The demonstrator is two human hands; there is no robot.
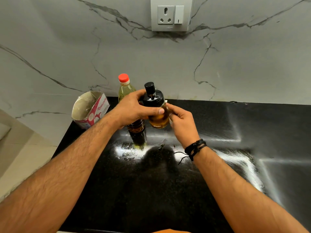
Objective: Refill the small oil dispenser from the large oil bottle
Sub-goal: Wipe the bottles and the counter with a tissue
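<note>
Both bare forearms reach in over the dark surface to the small oil dispenser, lifted clear of it so its black lid can probably be twisted off for filling. His left hand wraps fingers and thumb round the lid and neck while the right hand cups the glass body, its fingers curled out of sight behind. Just behind stands the large oil bottle, red cap on, beside an opened carton.
</note>
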